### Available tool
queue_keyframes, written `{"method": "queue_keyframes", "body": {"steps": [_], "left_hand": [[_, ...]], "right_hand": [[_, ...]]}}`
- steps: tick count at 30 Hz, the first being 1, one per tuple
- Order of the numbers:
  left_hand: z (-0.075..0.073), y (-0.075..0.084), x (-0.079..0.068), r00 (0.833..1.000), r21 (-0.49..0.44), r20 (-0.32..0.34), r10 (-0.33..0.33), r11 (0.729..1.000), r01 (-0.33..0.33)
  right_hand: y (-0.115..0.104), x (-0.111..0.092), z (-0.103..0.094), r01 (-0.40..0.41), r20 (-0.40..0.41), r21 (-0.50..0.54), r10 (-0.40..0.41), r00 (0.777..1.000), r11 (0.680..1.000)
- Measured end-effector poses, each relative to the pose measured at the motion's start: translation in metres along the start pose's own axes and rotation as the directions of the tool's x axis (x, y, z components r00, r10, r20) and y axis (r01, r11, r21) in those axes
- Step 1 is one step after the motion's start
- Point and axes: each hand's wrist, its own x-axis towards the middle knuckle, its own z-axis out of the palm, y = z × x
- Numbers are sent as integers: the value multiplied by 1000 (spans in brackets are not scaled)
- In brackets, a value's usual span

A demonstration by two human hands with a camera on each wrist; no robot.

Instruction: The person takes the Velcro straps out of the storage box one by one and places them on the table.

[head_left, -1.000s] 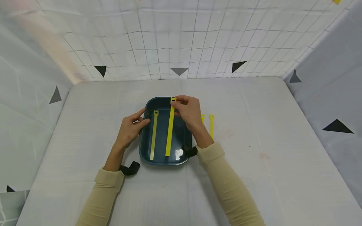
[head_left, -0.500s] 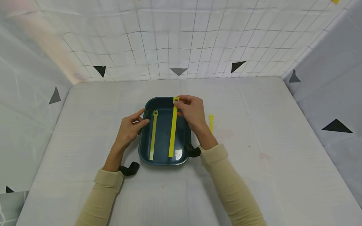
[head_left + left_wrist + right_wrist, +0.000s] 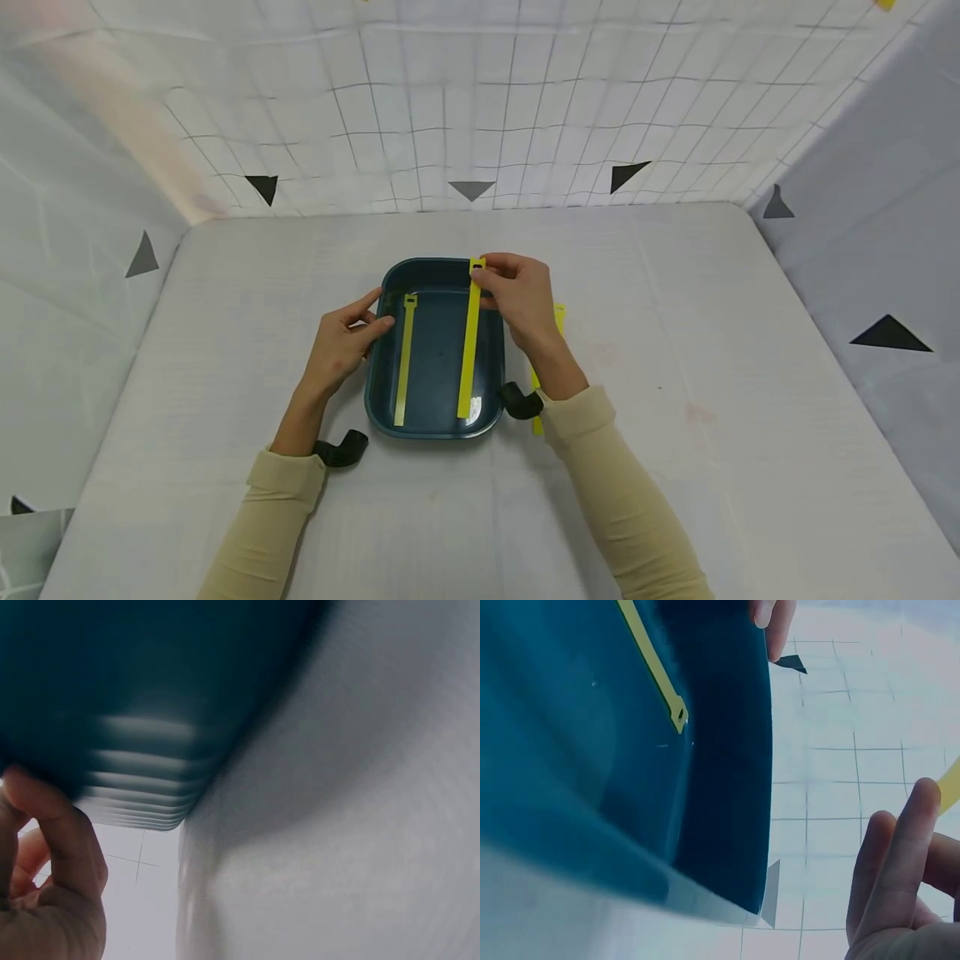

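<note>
A dark teal tray (image 3: 438,371) sits on the white table. My left hand (image 3: 337,346) grips its left rim, thumb over the edge; the left wrist view shows the fingers (image 3: 71,855) against the tray's outer side. Inside the tray, toward the left, lies a yellow slotted cable tie (image 3: 406,358). Between thumb and fingers my right hand (image 3: 522,300) pinches a second yellow cable tie (image 3: 469,342) by its slotted head. That tie hangs lengthwise over the tray's right half. Only a bit of the held tie (image 3: 950,787) shows in the right wrist view.
More yellow cable tie (image 3: 560,314) shows on the table right of the tray, partly hidden under my right wrist. Dark wrist camera mounts (image 3: 342,450) stick out from both wrists. A white gridded sheet (image 3: 480,108) stands behind the table.
My right hand has moved slightly right with its cable tie, toward the tray's right side. My left hand keeps its grip on the rim, and the tie in the tray stays put.
</note>
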Motion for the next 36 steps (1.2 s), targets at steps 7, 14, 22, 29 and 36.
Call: {"method": "queue_keyframes", "body": {"steps": [7, 14, 22, 29, 36], "left_hand": [[0, -1, 1, 1000, 9, 2, 14, 1000, -14], [-2, -16, 6, 1000, 9, 0, 17, 1000, -17], [0, 3, 0, 1000, 37, 2, 2, 999, -2], [-1, -1, 0, 1000, 7, 4, 3, 1000, -3], [-1, -1, 0, 1000, -3, 7, 3, 1000, -3]], "right_hand": [[2, -1, -5, 7, -20, -27, -7, 1000, 1000], [4, -1, -10, 7, -15, -18, -8, 1000, 1000], [5, -2, -14, -2, -13, -22, 2, 1000, 1000], [5, -2, -19, -24, -29, -33, 23, 999, 999], [8, -4, -26, -36, -28, -32, 35, 999, 999]]}}
